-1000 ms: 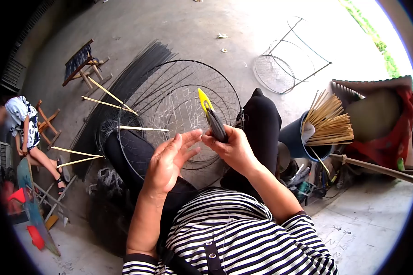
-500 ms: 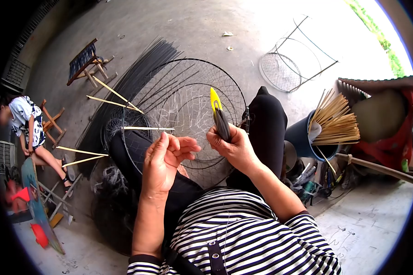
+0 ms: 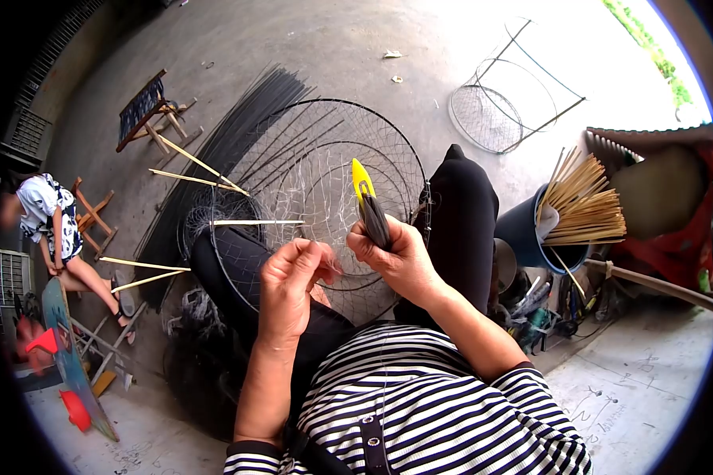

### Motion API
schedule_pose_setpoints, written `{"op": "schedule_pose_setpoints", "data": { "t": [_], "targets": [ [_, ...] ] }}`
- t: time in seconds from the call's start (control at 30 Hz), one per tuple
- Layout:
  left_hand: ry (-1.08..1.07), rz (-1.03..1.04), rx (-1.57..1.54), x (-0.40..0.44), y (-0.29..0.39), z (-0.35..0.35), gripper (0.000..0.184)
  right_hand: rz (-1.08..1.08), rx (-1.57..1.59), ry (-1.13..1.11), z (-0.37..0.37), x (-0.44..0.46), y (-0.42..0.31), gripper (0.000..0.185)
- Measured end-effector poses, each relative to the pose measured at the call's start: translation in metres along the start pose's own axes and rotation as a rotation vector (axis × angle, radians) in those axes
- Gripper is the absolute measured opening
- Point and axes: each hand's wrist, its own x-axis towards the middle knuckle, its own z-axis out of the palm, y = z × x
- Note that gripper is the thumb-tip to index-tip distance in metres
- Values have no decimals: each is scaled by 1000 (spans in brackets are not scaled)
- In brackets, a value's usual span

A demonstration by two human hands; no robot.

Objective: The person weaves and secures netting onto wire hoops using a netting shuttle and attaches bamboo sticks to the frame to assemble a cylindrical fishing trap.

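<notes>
Two hands at work over a round net. Right hand grips the yellow needle, tip angled away from the body, above the mesh. Left hand beside it, fingers curled; whether they pinch thread, cannot tell. Advisable: steady needle, tip clear of the mesh.

Behind the bare left grip and the bare right grip, the person is wearing a top whose narrow black and white stripes are curving across the torso. Its striped sleeves are ending in dark hems, well back from the grips. Between and below the grips, a dark tab is showing two round metal studs. Black trousers are covering the legs beside and beneath both grips.
</notes>
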Motion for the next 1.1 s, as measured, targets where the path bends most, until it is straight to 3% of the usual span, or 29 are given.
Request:
{"op": "schedule_pose_setpoints", "data": {
  "t": [0.1, 0.3, 0.4, 0.47, 0.57, 0.87, 1.07, 1.1],
  "targets": [
    [-7, 21, -105, 0, 1, -1, 19, -44, 50, 28, 1, 2, 4, 12],
    [7, 39, -139, 0, 0, 2, 20, -37, -354, 16, -6, -9, -14, 26],
    [13, 80, -3, 0, -1, 2, 22, -408, -719, 23, -17, -26, -34, 35],
    [20, 113, 34, 0, -7, 0, 21, -429, -846, -64, -23, -42, -44, 39],
    [11, 101, 7, 2, -3, 6, 21, -227, -985, -99, -22, -64, -49, 44],
    [-48, 123, 32, 3, -4, 10, 21, -120, -989, -21, -18, -66, -27, 37],
    [-59, 47, -217, 4, -7, 13, 17, -323, -732, -6, -10, -50, -14, 37],
    [-84, 36, -252, 6, -11, 14, 18, -150, -645, -38, -5, -47, -19, 45]
  ]
}}
